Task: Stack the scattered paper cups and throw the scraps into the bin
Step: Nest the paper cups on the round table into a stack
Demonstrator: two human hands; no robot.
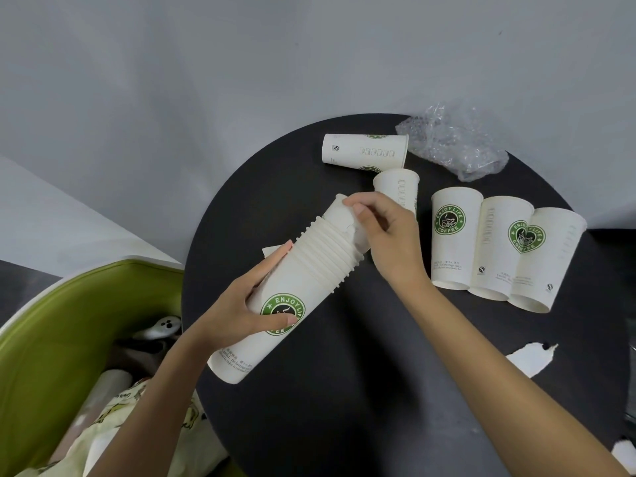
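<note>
The left hand grips the stack of paper cups, tilted over the round black table. The right hand pinches the stack's top cup. Right of the stack lie three loose cups and a torn paper scrap; beyond it, bubble wrap.
</note>
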